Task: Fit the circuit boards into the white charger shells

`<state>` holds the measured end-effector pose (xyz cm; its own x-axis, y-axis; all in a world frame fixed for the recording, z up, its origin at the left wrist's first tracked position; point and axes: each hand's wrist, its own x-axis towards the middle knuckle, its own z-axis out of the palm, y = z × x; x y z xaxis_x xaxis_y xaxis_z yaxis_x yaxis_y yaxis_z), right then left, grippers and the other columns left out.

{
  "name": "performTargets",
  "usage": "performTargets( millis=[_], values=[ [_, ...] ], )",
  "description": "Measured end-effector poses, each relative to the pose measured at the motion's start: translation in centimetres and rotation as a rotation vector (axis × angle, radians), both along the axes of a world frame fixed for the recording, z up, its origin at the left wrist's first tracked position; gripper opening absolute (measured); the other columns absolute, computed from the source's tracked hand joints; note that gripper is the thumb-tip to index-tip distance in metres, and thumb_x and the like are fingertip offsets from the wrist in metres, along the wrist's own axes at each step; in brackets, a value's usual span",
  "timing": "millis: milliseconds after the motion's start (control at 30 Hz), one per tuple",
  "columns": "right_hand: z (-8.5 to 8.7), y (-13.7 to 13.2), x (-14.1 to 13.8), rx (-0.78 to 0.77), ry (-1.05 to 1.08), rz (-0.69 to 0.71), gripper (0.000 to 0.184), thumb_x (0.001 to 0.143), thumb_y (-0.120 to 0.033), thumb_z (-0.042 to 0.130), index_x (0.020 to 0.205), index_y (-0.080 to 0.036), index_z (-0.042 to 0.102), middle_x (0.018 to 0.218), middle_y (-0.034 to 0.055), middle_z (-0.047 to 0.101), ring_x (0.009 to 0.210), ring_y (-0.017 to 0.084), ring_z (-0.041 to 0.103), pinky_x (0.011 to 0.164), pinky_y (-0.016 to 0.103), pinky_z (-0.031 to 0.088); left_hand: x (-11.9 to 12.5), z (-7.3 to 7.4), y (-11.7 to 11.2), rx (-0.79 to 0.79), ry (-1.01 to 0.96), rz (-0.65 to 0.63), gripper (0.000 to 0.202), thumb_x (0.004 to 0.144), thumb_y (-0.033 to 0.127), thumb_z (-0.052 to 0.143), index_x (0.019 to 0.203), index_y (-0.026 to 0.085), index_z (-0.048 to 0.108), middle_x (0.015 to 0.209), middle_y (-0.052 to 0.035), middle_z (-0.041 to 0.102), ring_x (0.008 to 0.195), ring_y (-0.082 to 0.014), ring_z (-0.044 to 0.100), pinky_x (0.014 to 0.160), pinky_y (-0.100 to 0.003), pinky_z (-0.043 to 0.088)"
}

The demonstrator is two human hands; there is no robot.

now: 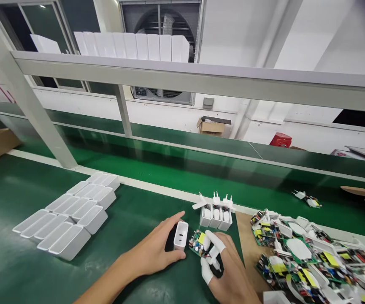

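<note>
Thumb and forefinger of my left hand (155, 250) are closed around a small white plastic charger housing (180, 237), standing on the bench with two slots showing inside it. Just to its right, my right hand (228, 266), with white finger cots on its fingertips, grips a circuit board (197, 242) with green, yellow and silver parts. The board's left end is close to the housing but apart from it. Beyond my right hand stand three filled white housings (215, 216) side by side, with plug pieces with metal pins resting on top.
Several open white housings (71, 245) stand in rows at left. A heap of circuit boards (299, 249) lies on brown cardboard (245, 236) at right. Behind the bench run a green conveyor belt (166, 175) and a pale metal frame (182, 78). One loose board (312, 202) lies on the belt.
</note>
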<state>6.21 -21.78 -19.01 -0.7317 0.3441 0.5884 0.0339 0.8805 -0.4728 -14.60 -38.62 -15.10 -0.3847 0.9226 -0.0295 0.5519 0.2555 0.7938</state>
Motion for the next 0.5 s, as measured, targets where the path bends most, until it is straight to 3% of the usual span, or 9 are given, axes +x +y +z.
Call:
performTargets(
  millis=[167, 267, 400, 500],
  values=[
    [1.4, -0.4, 0.3, -0.052, 0.094, 0.013, 0.057, 0.099, -0.014, 0.051, 0.155, -0.022, 0.042, 0.136, 0.0157, 0.059, 0.126, 0.03, 0.06, 0.102, 0.049, 0.06, 0.5, -0.2, 0.0, 0.103, 0.081, -0.067, 0.093, 0.091, 0.019, 0.07, 0.168, 0.038, 0.021, 0.159, -0.0066, 0.053, 0.143, -0.0296, 0.056, 0.121, -0.046, 0.046],
    [1.7, -0.1, 0.5, 0.124, 0.078, 0.013, 0.06, 0.094, -0.007, 0.052, 0.153, -0.014, 0.044, 0.138, 0.0177, 0.059, 0.133, 0.032, 0.053, 0.104, 0.052, 0.058, 0.5, -0.4, 0.6, 0.151, 0.201, 0.009, 0.089, 0.09, 0.021, 0.075, 0.165, 0.036, 0.03, 0.143, -0.0075, 0.062, 0.131, -0.029, 0.063, 0.114, -0.045, 0.051],
    [3.0, 0.3, 0.8, 0.386, -0.013, 0.051, 0.053, 0.083, 0.001, 0.048, 0.136, -0.003, 0.058, 0.14, 0.0223, 0.058, 0.133, 0.038, 0.049, 0.108, 0.058, 0.054, 0.0, -0.4, 0.9, 0.131, 0.311, 0.051, 0.069, 0.094, 0.036, 0.076, 0.156, 0.034, 0.045, 0.121, -0.0056, 0.065, 0.11, -0.0268, 0.068, 0.099, -0.041, 0.057],
    [4.3, 0.5, 0.9, 0.459, -0.053, 0.054, 0.042, 0.088, -0.004, 0.05, 0.127, 0.002, 0.064, 0.134, 0.0251, 0.06, 0.126, 0.038, 0.052, 0.108, 0.058, 0.053, -0.2, -0.3, 1.0, 0.091, 0.291, 0.023, 0.085, 0.087, 0.05, 0.081, 0.159, 0.037, 0.039, 0.128, -0.0058, 0.064, 0.094, -0.0233, 0.069, 0.086, -0.035, 0.06]
  ],
)
